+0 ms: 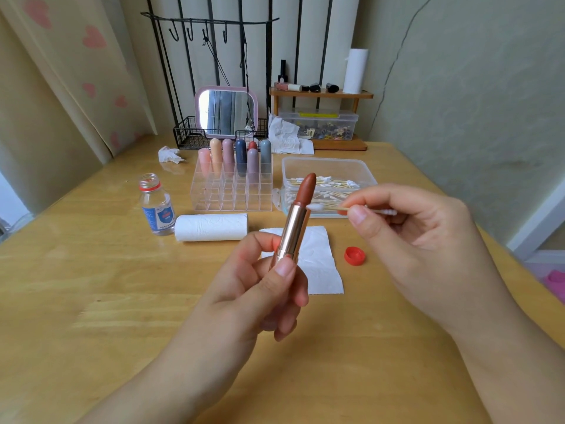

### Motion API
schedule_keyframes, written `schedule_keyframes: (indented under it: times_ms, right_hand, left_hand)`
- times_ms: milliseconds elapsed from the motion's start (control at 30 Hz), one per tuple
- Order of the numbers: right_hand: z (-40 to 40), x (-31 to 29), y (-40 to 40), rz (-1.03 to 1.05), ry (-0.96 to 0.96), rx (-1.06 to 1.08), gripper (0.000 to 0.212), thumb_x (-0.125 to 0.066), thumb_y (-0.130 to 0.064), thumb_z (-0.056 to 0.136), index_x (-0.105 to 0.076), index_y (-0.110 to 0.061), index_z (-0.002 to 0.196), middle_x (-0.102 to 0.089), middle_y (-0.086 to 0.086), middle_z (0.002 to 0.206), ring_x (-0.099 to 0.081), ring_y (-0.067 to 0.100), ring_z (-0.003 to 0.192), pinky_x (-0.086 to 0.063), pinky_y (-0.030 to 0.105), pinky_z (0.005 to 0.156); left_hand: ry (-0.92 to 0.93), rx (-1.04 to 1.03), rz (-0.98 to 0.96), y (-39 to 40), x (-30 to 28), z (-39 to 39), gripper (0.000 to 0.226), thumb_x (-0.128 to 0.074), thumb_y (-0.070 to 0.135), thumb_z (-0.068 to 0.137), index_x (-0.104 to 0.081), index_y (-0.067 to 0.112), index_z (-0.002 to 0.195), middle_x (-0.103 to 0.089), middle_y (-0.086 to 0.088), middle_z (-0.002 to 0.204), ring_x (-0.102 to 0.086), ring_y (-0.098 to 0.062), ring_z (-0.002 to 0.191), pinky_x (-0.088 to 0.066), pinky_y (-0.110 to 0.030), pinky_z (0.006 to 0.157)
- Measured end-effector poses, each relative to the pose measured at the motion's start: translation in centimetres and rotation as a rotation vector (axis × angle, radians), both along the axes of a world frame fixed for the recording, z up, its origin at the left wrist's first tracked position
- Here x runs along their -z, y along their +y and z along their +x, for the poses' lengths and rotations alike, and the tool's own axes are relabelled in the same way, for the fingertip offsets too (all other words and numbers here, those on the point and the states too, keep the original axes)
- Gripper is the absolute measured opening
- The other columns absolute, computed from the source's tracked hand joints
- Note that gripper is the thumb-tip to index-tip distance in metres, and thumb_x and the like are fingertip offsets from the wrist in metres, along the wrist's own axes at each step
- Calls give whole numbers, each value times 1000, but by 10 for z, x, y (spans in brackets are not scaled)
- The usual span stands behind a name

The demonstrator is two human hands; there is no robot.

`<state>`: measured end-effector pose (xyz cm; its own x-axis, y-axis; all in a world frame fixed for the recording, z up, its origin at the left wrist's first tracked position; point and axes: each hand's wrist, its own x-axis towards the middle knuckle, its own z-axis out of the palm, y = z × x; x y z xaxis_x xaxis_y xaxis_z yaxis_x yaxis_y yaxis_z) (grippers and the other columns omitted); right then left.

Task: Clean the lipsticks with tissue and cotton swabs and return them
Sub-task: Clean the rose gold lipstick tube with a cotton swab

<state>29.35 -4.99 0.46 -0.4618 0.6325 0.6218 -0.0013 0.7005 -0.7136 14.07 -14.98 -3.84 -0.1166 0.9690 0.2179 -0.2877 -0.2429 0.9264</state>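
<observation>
Head view: swab (pixel 324 207) at lipstick (pixel 298 215) rim

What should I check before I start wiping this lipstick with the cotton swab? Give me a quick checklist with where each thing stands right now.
1. Lipstick twisted up, brown bullet exposed: ok.
2. Left hand holds the rose-gold tube firmly near its base: ok.
3. Right hand pinches the cotton swab, its white tip at the rim of the tube: ok.
4. Swab tip wetted from the open bottle: cannot tell.
5. Tissue sheet lies flat on the table under the lipstick to catch residue: ok.
6. Free slot in the clear organizer for the return: ok, the front rows show no lipsticks.
</observation>
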Motion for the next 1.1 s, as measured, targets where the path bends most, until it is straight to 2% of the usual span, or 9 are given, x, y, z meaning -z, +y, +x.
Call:
schedule_keyframes:
  times_ms: [167, 300, 500, 633, 733, 900, 1100]
  right_hand:
    - [0, -1, -2, -8, 6, -1, 12, -60, -18, 84, -68, -26, 80, -65, 6, 77, -56, 25, 69, -45, 29, 60]
    - [1, -1, 0, -10, 7, 4, 12, -60, -17, 84, -68, -25, 79, -66, 8, 78, -56, 27, 70, -45, 30, 62]
    - [1, 0, 0, -8, 4, 3, 12, -60, -17, 84, -68, -25, 79, -65, 9, 77, -56, 27, 70, -45, 31, 61]
    - [0, 0, -1, -13, 12, -7, 12, -60, -17, 83, -68, -25, 79, -65, 9, 75, -55, 28, 69, -45, 32, 60]
    - [0, 0, -2, -12, 9, -16, 12, -60, -16, 84, -68, -24, 79, -65, 9, 75, -55, 29, 69, -45, 33, 60]
    - [0, 0, -1, -17, 7, -15, 11, -60, -17, 83, -68, -24, 79, -65, 9, 76, -56, 29, 69, -45, 33, 61]
    - [1, 1, 0, -6, 7, -14, 8, -61, -27, 83, -68, -26, 80, -65, 9, 75, -56, 29, 69, -45, 33, 60]
  left_hand:
    - [23, -23, 8, 2, 3, 1, 31, -59, 37, 76, -60, 10, 91, -59, -6, 73, -47, -16, 51, -39, -24, 50]
    - [17, -34, 12, 4, 4, 1, 31, -56, 39, 77, -70, 16, 94, -61, -2, 75, -50, -15, 54, -39, -26, 51]
    - [-25, -38, 0, 5, 3, 1, 35, -56, 41, 76, -72, 16, 94, -57, -2, 69, -43, -14, 49, -38, -24, 48]
    - [9, -41, -7, 2, 1, 2, 34, -61, 40, 72, -70, 16, 94, -52, -2, 67, -40, -13, 49, -37, -21, 48]
    - [-29, -38, -8, 1, 0, 4, 40, -66, 31, 68, -55, 10, 100, -47, -1, 63, -37, -12, 46, -38, -20, 47]
    - [-78, -34, -10, 0, -1, 4, 17, -68, 27, 65, -55, 28, 76, -45, -7, 61, -35, -14, 44, -37, -20, 45]
    - [-61, -31, 5, 0, -1, 3, 16, -67, 29, 67, -54, 29, 76, -51, -7, 63, -36, -15, 45, -38, -21, 46]
